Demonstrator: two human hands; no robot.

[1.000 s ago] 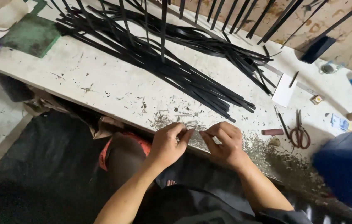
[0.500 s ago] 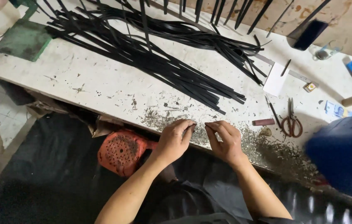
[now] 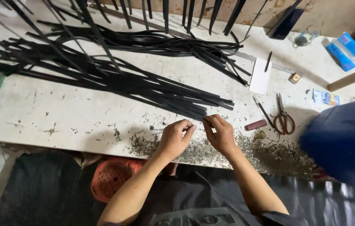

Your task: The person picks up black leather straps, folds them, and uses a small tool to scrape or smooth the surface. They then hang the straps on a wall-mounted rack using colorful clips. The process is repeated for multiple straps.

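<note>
Two hands, left hand (image 3: 176,138) and right hand (image 3: 220,134), pinch one black strip end (image 3: 200,119); one pair of scissors (image 3: 284,119) nearby.

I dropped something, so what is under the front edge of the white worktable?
Below the worktable edge shows an orange perforated plastic basket on dark sheeting. The left forearm covers the basket's right side; further under the table is hidden.
</note>
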